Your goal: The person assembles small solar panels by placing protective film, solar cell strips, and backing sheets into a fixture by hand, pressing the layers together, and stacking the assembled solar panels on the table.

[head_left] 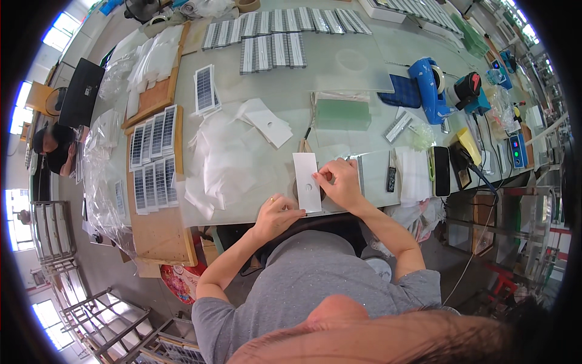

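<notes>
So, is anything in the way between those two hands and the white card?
Nothing visible: the right hand's fingertips are at the white card's right edge, and the left hand's are by its lower left corner.

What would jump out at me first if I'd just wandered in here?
Probably the bright blue plastic tape dispenser, toward the right of the pale greenish table. Next, the rows of grey-and-white striped strips across its far side. Then, at the near edge, a slim white rectangular card, with the person's left hand and right hand at it.
</notes>
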Tool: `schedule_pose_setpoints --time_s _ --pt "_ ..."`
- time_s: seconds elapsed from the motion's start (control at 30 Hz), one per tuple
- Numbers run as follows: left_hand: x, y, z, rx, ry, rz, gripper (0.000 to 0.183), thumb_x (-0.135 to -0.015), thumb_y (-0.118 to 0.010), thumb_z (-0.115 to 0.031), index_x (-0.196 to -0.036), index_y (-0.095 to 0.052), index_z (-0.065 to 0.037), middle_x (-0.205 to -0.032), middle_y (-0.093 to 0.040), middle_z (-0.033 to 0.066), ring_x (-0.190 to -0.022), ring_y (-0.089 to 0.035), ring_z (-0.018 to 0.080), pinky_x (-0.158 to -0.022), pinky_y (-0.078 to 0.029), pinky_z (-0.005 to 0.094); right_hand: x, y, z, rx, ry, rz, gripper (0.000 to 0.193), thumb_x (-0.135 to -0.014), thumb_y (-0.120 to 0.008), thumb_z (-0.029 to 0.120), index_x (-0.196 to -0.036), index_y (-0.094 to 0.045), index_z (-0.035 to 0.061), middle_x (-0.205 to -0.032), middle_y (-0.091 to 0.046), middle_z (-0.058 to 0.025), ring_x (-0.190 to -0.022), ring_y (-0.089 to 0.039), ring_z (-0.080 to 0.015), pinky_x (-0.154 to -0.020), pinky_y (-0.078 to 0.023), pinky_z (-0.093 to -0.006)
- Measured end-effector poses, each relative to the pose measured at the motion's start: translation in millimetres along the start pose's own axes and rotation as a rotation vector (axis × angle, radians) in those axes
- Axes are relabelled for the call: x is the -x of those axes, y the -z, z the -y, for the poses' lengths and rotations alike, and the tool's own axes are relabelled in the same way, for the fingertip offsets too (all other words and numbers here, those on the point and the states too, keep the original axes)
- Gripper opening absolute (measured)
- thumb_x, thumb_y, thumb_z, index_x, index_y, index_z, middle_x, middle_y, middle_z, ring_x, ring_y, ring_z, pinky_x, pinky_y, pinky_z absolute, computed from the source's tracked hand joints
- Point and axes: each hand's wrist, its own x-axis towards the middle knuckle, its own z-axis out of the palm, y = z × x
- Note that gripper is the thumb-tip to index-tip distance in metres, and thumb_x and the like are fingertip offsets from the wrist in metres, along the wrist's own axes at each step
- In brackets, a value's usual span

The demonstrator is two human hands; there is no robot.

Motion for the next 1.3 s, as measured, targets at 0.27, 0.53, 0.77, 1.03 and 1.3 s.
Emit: schedule_pose_setpoints --time_s 0.27,0.53,0.77,1.03,1.3 --pt "5.1 1.0 1.8 -0.005 0.006 0.036 0.019 -0.072 -0.080 -0.010 -0.088 -0.076 -0.018 -0.087 -0.058 -0.0035 -0.076 -0.054 0.0168 -0.067 -0.045 0.0315 0.7 -5.3 -2.4 0.058 0.092 -0.042 0.021 -0.081 -0.076 0.021 -0.069 -0.060 0.0141 -0.061 -0.055 0.0041 -0.063 -0.053 -0.0158 -0.075 -0.031 -0.0352" --pt "-10.6 3.4 -8.1 -0.115 -0.072 0.149 0.020 -0.076 -0.079 -0.014 -0.092 -0.067 -0.013 -0.111 -0.066 0.0016 -0.115 -0.061 0.0232 -0.101 -0.044 0.0448 2.0 -4.4 -3.4 0.163 0.158 -0.084 0.021 -0.078 -0.079 0.025 -0.078 -0.060 0.0146 -0.068 -0.056 0.0053 -0.064 -0.052 -0.0150 -0.074 -0.029 -0.0362" --pt "-16.6 -0.8 -6.1 -0.169 -0.080 0.119 0.027 -0.073 -0.073 -0.007 -0.095 -0.059 -0.012 -0.113 -0.066 0.0035 -0.115 -0.062 0.0233 -0.105 -0.042 0.0500 11.3 28.7 11.7 0.034 0.334 0.197 0.041 -0.073 -0.079 0.045 -0.096 -0.060 0.0181 -0.099 -0.058 0.0005 -0.094 -0.054 -0.0223 -0.084 -0.033 -0.0396" --pt "-86.2 50.7 -9.3 0.389 0.190 -0.029 0.028 -0.076 -0.071 -0.003 -0.101 -0.059 -0.007 -0.106 -0.066 0.0108 -0.098 -0.066 0.0257 -0.092 -0.051 0.0402 -30.4 43.1 45.5 0.167 0.508 -0.140 0.028 -0.069 -0.076 0.009 -0.091 -0.061 0.0180 -0.103 -0.064 0.0030 -0.093 -0.058 -0.0181 -0.086 -0.030 -0.0386" --pt "-72.5 25.9 2.2 1.553 0.698 0.119 0.044 -0.103 -0.049 -0.034 -0.132 -0.052 -0.001 -0.120 -0.062 0.0096 -0.111 -0.060 0.0185 -0.077 -0.056 0.0343 -30.0 34.3 33.5 -0.832 -0.389 0.193 0.022 -0.087 -0.073 0.011 -0.104 -0.062 0.0032 -0.082 -0.068 0.0003 -0.076 -0.060 -0.0061 -0.077 -0.045 -0.0236"
